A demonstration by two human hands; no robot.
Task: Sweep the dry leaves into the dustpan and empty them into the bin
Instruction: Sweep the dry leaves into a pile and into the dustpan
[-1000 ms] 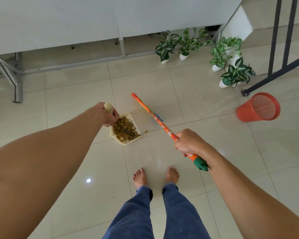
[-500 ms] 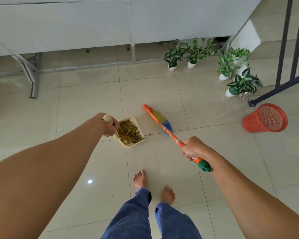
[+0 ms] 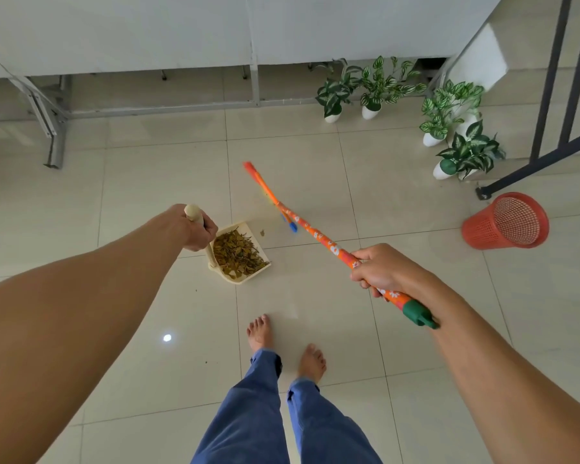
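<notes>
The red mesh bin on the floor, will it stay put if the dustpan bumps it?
Probably not. The red mesh bin looks like thin plastic and seems empty, so likely light. It appears to narrow toward its base, so a knock from the dustpan could tip or slide it on the glossy tiles.

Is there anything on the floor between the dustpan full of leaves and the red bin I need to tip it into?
Nothing stands on the tiles between the cream plastic dustpan and the red mesh bin. Only the orange floral broom, held in the right hand, crosses that line above the floor.
</notes>
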